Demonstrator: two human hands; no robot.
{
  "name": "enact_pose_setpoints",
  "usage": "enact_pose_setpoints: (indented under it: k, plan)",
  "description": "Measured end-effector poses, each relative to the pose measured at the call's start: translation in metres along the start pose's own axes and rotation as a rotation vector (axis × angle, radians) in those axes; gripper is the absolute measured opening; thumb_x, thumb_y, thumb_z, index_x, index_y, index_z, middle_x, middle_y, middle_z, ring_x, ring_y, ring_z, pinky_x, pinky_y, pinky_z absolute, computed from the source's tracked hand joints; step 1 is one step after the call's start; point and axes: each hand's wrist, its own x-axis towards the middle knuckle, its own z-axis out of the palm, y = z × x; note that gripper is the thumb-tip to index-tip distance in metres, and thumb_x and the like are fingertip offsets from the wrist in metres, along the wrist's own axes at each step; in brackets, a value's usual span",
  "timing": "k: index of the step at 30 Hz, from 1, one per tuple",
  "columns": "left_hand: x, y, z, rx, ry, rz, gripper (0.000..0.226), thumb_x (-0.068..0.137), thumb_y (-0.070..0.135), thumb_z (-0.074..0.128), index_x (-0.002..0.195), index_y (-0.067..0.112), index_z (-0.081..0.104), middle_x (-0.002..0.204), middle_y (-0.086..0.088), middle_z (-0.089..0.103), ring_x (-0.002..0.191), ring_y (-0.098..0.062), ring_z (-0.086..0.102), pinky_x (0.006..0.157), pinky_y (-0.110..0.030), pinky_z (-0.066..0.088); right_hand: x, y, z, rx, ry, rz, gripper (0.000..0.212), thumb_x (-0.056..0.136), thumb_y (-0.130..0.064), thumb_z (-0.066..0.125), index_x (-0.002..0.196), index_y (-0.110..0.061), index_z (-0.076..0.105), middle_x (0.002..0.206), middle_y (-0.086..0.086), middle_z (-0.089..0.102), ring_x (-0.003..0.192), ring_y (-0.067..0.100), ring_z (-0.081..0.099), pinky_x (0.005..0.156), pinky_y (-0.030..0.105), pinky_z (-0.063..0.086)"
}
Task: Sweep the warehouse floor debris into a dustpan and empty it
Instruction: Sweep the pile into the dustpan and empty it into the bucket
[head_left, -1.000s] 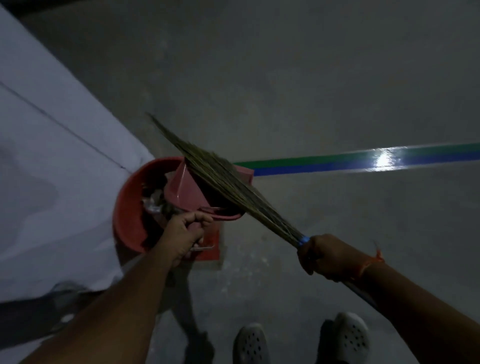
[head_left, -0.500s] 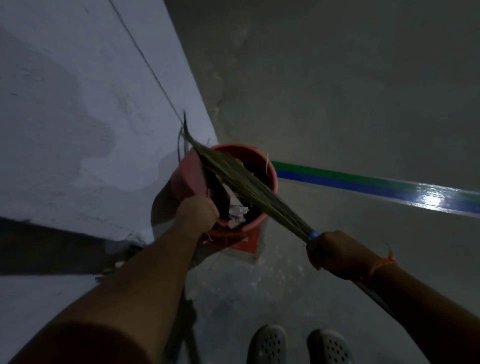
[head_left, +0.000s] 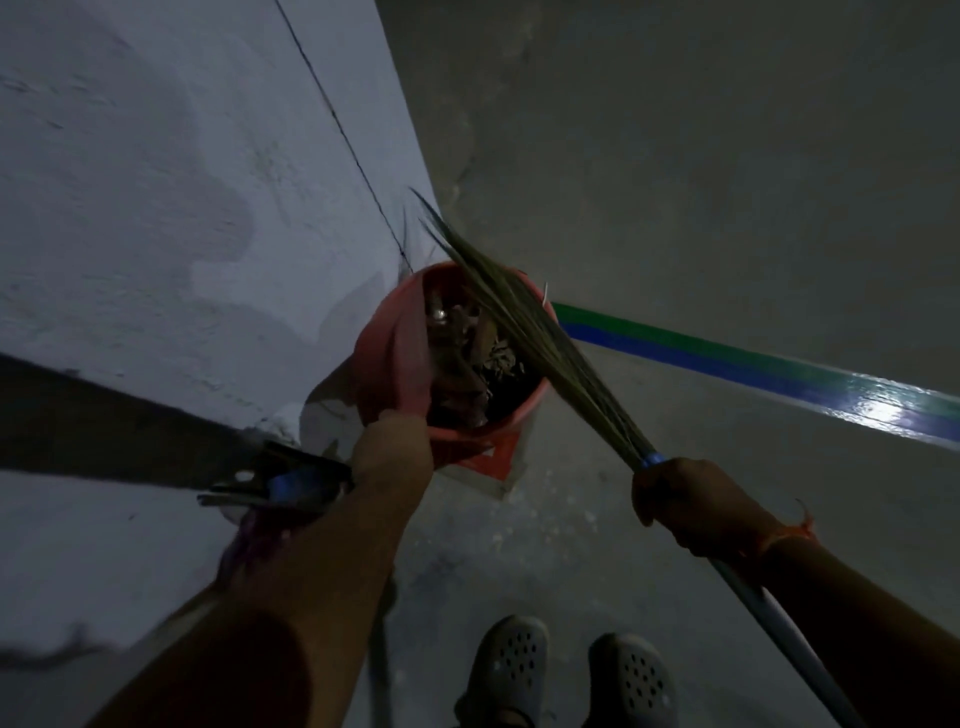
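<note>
Dim light, frame slightly blurred. The person's right hand (head_left: 685, 499) is wrapping its fingers fully round the pale metal handle of a long grass-bristle broom (head_left: 524, 332), gripping just below the blue collar where the bristles are bound. The handle is running down past the right wrist, which is wearing an orange thread band (head_left: 789, 530). The bristle fan is angling up and to the left, lying across the right side of the mouth of a round red plastic bucket (head_left: 519, 421), with the tips reaching beyond the far rim toward the wall.

The left hand (head_left: 392, 447) is at the near rim of the bucket, seen from the back, holding the flat red plastic dustpan (head_left: 410, 343) by its lower end; exact finger placement cannot be made out. The dustpan is standing steeply, nearly on edge, against the left inner side of the bucket. Inside the bucket, brown leaf-like debris (head_left: 478, 358) and one shiny scrap are lying in a heap.

The bucket is sitting on the grey concrete floor (head_left: 675, 156), close against the whitish painted wall (head_left: 156, 182). A green and blue floor stripe (head_left: 727, 358) is running right from the bucket. Two grey perforated clogs (head_left: 571, 670) are showing at the bottom edge.
</note>
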Motion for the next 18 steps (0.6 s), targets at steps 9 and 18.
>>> enact_pose_setpoints:
  k: [9, 18]
  plan:
    - [-0.016, 0.018, 0.018, -0.093, 0.037, -0.025, 0.026, 0.099, 0.010, 0.045, 0.112, 0.007, 0.068, 0.115, -0.014, 0.058, 0.099, -0.031, 0.064, 0.082, -0.039, 0.055, -0.008, 0.018, 0.006, 0.158, -0.004, 0.066, 0.033, 0.087, -0.003, 0.055, 0.062, -0.022, 0.064, 0.051, 0.002, 0.055, 0.040, 0.019, 0.054, 0.041, 0.027, 0.048]
    - [-0.016, 0.035, 0.026, -0.223, 0.053, 0.004, 0.030, 0.093, 0.005, 0.048, 0.110, 0.014, 0.071, 0.117, -0.014, 0.056, 0.105, -0.034, 0.062, 0.091, -0.048, 0.055, -0.001, 0.025, 0.006, 0.215, -0.025, 0.061, 0.032, 0.088, 0.000, 0.054, 0.064, -0.019, 0.065, 0.047, 0.001, 0.053, 0.040, 0.020, 0.054, 0.042, 0.029, 0.048]
